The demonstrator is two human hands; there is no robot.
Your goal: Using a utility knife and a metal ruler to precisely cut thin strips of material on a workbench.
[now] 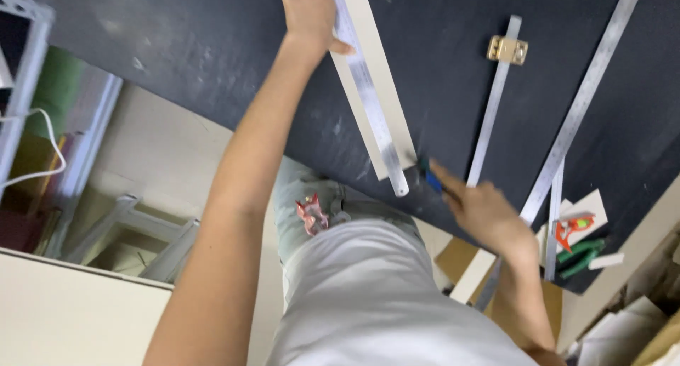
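Nearest the camera was the person's own white shirt (pixel 382 302), and above it pale trousers with a small reddish-pink object (pixel 312 214) hanging at the waist. From there both bare arms reached out over a dark work surface (pixel 198 47).

On that surface lay a long cream strip (pixel 386 97), narrow and flat, and on top of it a steel ruler (pixel 368 90) — both with their long axes running from the upper middle of the view down and to the right, ending near the table's near edge. The ruler was thin, silvery and finely marked, its rounded lower tip sticking out just past the strip's end.

The left hand (pixel 309 13) lay flat with fingers spread, pressing on the upper part of the ruler and strip. The right hand (pixel 485 210) was closed around a small blue-handled cutter (pixel 428 175), whose tip touched the lower end of the strip beside the ruler; motion blur hid the blade itself. The two hands were well apart, one at each end of the ruler.

To the right lay a second steel rule with a brass stop (pixel 507 49) and a longer metal straightedge (pixel 581 104) — both tilted the opposite way. Near the far right edge sat an orange clamp (pixel 572 228) and green-handled pliers (pixel 581 256).
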